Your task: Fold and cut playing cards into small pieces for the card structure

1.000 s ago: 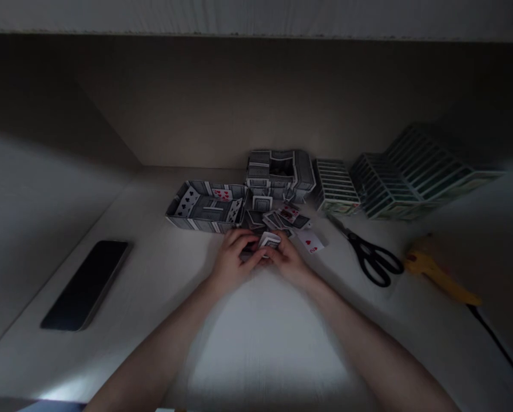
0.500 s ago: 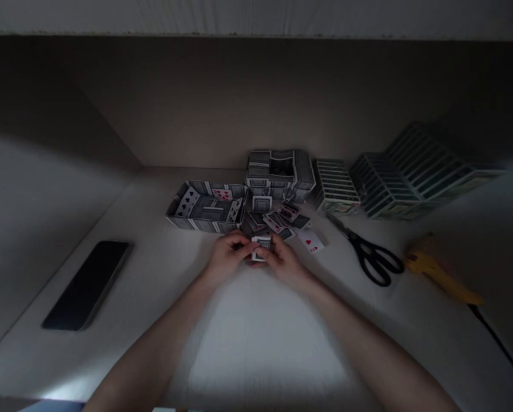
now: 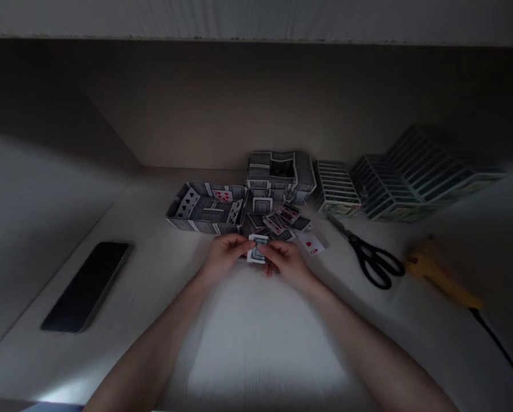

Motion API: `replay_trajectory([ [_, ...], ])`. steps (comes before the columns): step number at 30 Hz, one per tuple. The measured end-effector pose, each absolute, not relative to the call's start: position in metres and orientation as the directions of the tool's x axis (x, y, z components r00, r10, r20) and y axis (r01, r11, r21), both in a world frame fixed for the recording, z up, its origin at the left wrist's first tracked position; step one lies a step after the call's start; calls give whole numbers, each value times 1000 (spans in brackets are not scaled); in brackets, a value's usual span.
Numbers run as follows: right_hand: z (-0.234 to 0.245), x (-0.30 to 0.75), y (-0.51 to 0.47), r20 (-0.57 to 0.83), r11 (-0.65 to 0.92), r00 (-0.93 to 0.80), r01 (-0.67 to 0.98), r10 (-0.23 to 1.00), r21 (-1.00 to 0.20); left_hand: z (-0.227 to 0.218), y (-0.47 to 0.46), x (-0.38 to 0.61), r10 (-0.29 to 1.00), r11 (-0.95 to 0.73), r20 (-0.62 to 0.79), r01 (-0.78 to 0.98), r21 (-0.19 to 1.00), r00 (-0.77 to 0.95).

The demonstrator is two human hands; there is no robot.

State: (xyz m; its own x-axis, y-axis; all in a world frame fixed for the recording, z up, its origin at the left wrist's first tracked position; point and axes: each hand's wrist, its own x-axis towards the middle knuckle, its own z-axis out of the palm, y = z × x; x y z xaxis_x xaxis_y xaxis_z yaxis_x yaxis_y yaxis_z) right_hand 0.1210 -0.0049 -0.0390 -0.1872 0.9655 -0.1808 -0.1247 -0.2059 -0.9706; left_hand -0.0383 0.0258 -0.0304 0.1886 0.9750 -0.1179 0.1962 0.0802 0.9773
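Note:
A playing card (image 3: 257, 252) with a patterned back faces up between my two hands; whether others lie under it I cannot tell. My left hand (image 3: 225, 253) pinches its left edge, thumb on top. On its right side my right hand (image 3: 285, 257) grips it, the thumb over the back and the fingers partly beneath. Just beyond lies a loose pile of cards (image 3: 277, 222), some face up, some face down. A two of hearts (image 3: 311, 242) lies face up right of the pile. An open box made of cards (image 3: 207, 229) stands beyond my left hand.
Behind the pile stands a card-built box with an opening (image 3: 260, 166). Slatted card structures (image 3: 337, 183) line the back right. Black-handled scissors (image 3: 374, 257) and a yellow glue gun (image 3: 445, 274) with a cord lie right. A phone (image 3: 87, 286) lies left. A shelf edge (image 3: 256, 26) overhangs.
The card between my hands now shows more of its back and sits flatter to view. My right hand's fingers have shifted, with fingertips showing below the card.

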Motion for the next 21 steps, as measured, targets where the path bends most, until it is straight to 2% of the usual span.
replay_trajectory([
  [6, -36, 122, -6, -167, -178, -159, -55, 973, -983, -31, 26, -39, 968, 121, -159, 196, 973, 195],
  [21, -35, 123, -5, -189, -208, -160, -112, 969, -972, -33, 27, -41, 948, 127, -166, 154, 980, 271],
])
